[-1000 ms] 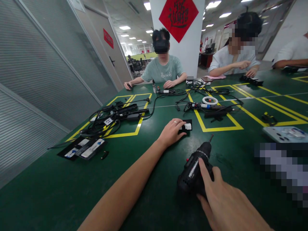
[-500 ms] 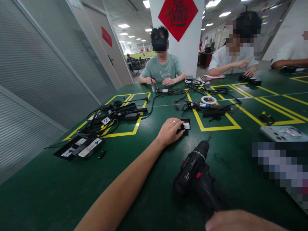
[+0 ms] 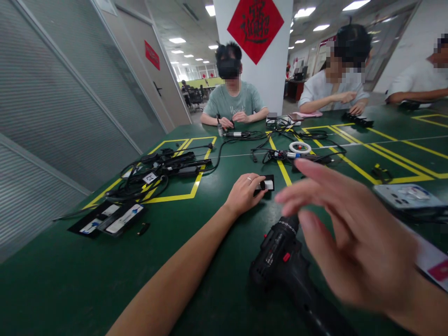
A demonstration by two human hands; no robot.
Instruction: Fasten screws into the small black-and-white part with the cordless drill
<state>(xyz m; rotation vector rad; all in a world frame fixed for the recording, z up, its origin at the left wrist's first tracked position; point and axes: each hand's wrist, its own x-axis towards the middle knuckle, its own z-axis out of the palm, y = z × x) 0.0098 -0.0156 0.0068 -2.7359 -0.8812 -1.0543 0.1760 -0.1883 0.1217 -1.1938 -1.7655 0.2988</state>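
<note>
My left hand (image 3: 245,192) lies on the table with its fingers curled over a small black part (image 3: 262,185). Thumb and fingertips close on that part, beside a black piece with a white patch (image 3: 269,185). Slightly blurred, my right hand (image 3: 353,233) hovers above the table, fingers stretched forward and thumb apart, with nothing seen in it. Under and to the left of it, a black cordless drill (image 3: 280,261) rests on its side, chuck pointing away from me. The right fingers cover the drill's bit.
Tangled black cables and parts (image 3: 164,170) lie at left, near flat black pouches (image 3: 124,218) and a small dark piece (image 3: 143,228). A white ring (image 3: 300,148) and cabled tools sit beyond my hands. A phone (image 3: 408,196) is at right. Several people sit around the table.
My right hand has risen from the drill's handle end at the bottom edge and moved forward over the drill. My left hand stays at the small black part. The view has shifted slightly.
</note>
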